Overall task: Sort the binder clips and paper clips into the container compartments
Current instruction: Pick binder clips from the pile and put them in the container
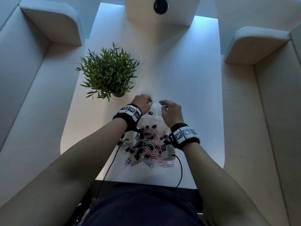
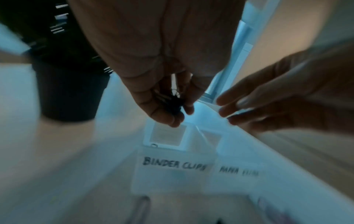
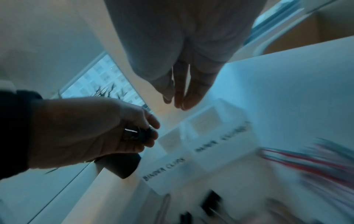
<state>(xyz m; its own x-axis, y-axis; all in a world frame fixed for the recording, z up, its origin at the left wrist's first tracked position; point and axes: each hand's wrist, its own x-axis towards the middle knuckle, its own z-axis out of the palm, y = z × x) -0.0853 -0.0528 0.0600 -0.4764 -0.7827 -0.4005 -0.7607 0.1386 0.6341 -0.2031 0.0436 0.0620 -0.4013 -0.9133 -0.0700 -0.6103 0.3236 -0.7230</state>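
Left hand (image 2: 159, 84): fingers curled round black binder clips (image 2: 173, 104), above the container (image 2: 164, 134) compartment labelled BINDER CLIPS. Right hand (image 3: 180, 84): fingers loosely bent, holding nothing visible, over the neighbouring compartment. Clip pile (image 1: 147, 147) behind both wrists. Plant (image 1: 108, 72) just left; bare bench (image 1: 187, 79) beyond.

A green potted plant (image 1: 108, 72) in a dark pot stands left of centre on the white table (image 1: 187, 88), cream sofas (image 1: 24, 82) fill both edges, and a black round disc (image 1: 160, 5) sits at top centre
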